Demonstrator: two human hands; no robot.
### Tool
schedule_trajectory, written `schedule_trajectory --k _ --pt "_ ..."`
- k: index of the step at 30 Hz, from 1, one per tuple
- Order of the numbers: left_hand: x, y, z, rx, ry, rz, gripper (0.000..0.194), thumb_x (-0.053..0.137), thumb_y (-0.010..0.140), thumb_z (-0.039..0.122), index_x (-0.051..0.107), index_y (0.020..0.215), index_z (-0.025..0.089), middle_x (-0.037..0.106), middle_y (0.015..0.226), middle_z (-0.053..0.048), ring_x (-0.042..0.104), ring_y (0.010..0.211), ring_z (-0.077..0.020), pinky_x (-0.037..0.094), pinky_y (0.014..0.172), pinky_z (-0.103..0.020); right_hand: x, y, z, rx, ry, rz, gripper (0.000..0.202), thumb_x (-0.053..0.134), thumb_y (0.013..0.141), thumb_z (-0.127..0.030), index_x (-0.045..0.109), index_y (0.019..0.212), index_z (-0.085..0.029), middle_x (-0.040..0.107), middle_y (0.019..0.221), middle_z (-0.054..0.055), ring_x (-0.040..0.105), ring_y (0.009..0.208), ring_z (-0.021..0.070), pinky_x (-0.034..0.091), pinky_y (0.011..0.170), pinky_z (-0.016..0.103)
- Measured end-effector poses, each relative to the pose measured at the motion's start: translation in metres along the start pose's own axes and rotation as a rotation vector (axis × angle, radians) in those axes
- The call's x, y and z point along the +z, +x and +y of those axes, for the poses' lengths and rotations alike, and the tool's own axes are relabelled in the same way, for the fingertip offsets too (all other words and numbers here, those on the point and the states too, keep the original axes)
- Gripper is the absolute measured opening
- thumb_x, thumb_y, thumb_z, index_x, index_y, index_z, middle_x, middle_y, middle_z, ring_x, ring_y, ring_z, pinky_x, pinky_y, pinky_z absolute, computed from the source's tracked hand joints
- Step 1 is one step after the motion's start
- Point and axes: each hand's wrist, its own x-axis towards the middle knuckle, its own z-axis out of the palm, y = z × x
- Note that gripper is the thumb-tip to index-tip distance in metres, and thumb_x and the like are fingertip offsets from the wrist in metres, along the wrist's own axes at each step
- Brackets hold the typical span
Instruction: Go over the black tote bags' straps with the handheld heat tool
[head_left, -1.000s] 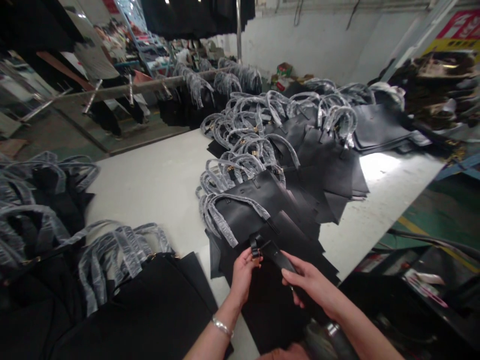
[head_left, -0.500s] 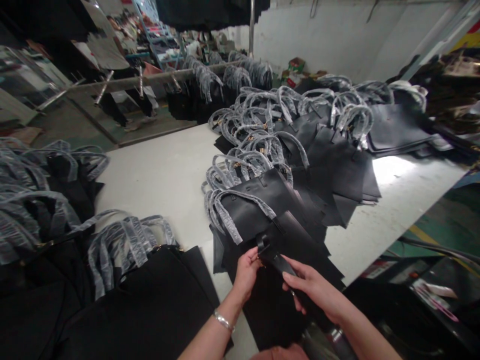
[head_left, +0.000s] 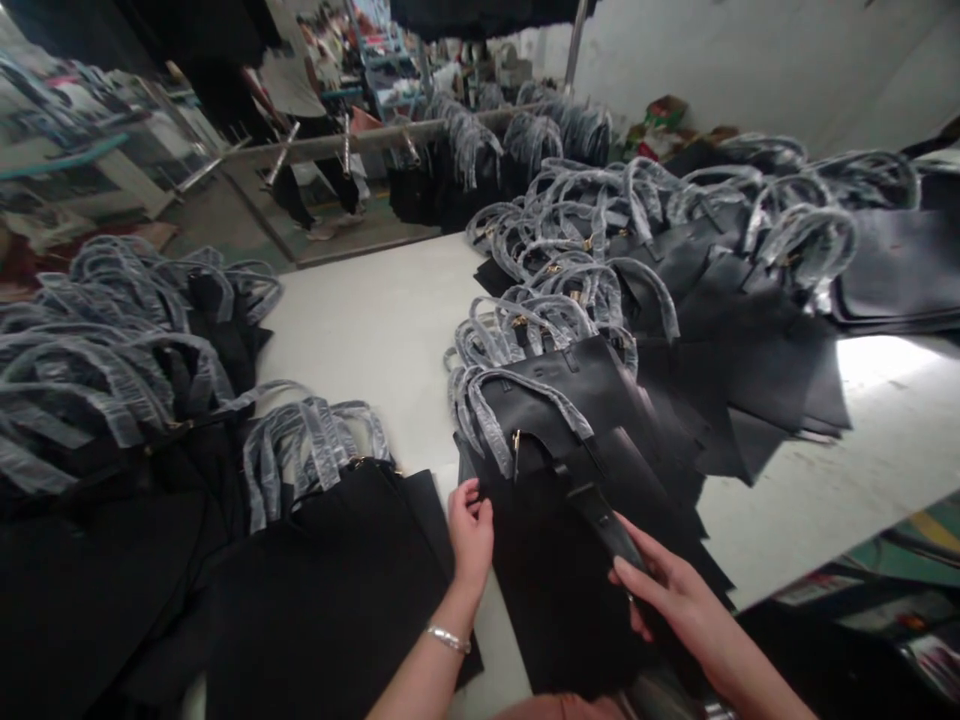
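Black bags (head_left: 322,590) with wrapped handles (head_left: 324,445) crowd the white table (head_left: 360,315). The left hand (head_left: 472,530) hangs loosely half-curled, holding nothing I can see, beside a black panel (head_left: 547,580); above that, the right hand (head_left: 667,585) grips a black strap (head_left: 609,525).

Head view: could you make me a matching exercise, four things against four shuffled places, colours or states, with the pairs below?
1. Left hand
2. Right hand
3. Bracelet
4. Tabletop

A. White
B. Gripping a long dark item
C. Silver, worn near the wrist
D. Fingers loosely curled, apart from the long dark item

Pairs: 1-D, 2-B, 3-C, 4-A
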Motion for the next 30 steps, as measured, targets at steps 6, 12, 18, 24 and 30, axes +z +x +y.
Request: schedule_trajectory --k 6,12,18,24,30 --pt "-0.033 0.007 -0.027 0.123 0.299 -0.029 0.027 0.077 0.064 0.021 0.067 0.089 0.020 0.061 0.090 -0.004 0.058 0.079 -0.0203 0.048 0.079 -0.035 0.036 0.012 0.012 0.022 -0.140 -0.159 0.077 0.064 0.083 -0.048 0.034 0.149 -0.022 0.064 0.080 -0.001 0.053 0.042 0.0086 0.042 0.041 0.023" --pt "-0.027 0.014 -0.014 0.261 0.489 -0.164 0.028 0.071 0.075 0.031 0.067 0.102 0.023 0.061 0.100 -0.007 0.059 0.090 -0.0249 0.047 0.082 -0.037 0.047 0.011 0.008 -0.040 -0.145 -0.138 0.073 0.064 0.084 -0.044 0.037 0.148 -0.023 0.068 0.086 0.001 0.055 0.044 0.0079 0.044 0.043 0.022" --pt "-0.019 0.028 -0.002 0.288 0.423 -0.267 0.026 0.073 0.070 0.044 0.061 0.067 0.021 0.060 0.083 -0.006 0.058 0.087 -0.0277 0.046 0.086 -0.042 0.022 -0.010 0.011 -0.057 -0.039 0.025 0.073 0.067 0.082 -0.044 0.038 0.147 -0.025 0.067 0.087 0.000 0.054 0.042 0.0070 0.042 0.040 0.021" --pt "-0.010 0.015 0.066 -0.274 -0.442 -0.643 0.035 0.071 0.072 0.040 0.069 0.100 0.017 0.066 0.119 -0.010 0.059 0.115 -0.0301 0.045 0.101 -0.043 -0.009 -0.042 0.022 -0.040 0.118 0.235 0.085 0.071 0.076 -0.054 0.037 0.147 -0.023 0.066 0.079 0.000 0.054 0.042 0.0089 0.040 0.040 0.022" --pt "-0.039 -0.017 0.182 -0.029 -0.797 -0.577 0.031 0.056 0.081 0.047 0.055 0.066 0.020 0.065 0.119 -0.009 0.053 0.123 -0.0335 0.038 0.110 -0.051 -0.029 -0.066 0.026 -0.058 0.163 0.379 0.089 0.072 0.075 -0.056 0.034 0.148 -0.021 0.066 0.078 0.000 0.054 0.042 0.0092 0.039 0.040 0.021"
